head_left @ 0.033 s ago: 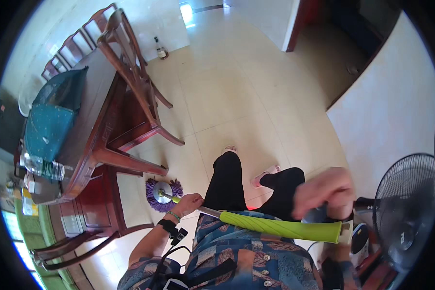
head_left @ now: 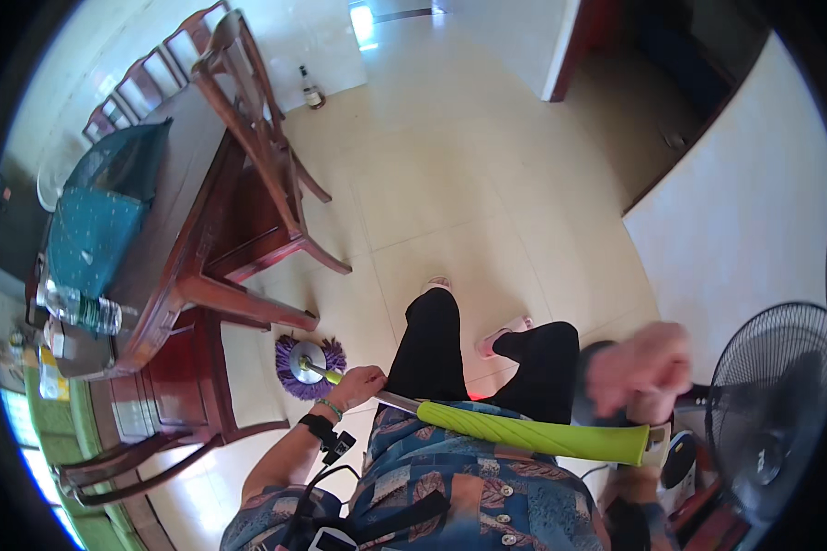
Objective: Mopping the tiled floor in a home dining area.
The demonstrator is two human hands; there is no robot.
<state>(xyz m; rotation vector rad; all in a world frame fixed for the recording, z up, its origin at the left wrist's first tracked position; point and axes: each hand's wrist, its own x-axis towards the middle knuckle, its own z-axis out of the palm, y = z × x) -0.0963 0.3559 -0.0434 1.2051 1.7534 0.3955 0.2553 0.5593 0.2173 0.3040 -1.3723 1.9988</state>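
Observation:
A spin mop lies slantwise across my front. Its purple fringed head (head_left: 289, 375) rests on the floor at the left, beside the table legs. My left hand (head_left: 360, 386) is closed round the mop's pole, just past the head side of its ribbed lime-green grip (head_left: 533, 435). That grip runs to the right, and its pale end cap (head_left: 656, 445) passes over my right wrist. My right hand (head_left: 639, 375) is beyond the grip's end, near the fan. Motion smears its fingers, so whether it holds anything is unclear.
At left stands a dark wooden table (head_left: 186, 188) with a green umbrella-like cover (head_left: 96, 234) and a plastic bottle (head_left: 87, 310). Wooden chairs (head_left: 248, 133) surround it. A black fan (head_left: 772, 386) stands close on my right. A glass bottle (head_left: 311, 90) is by the far wall.
My right hand has shifted a little to the right. My left hand and the mop stay almost where they were; the whole view has moved slightly.

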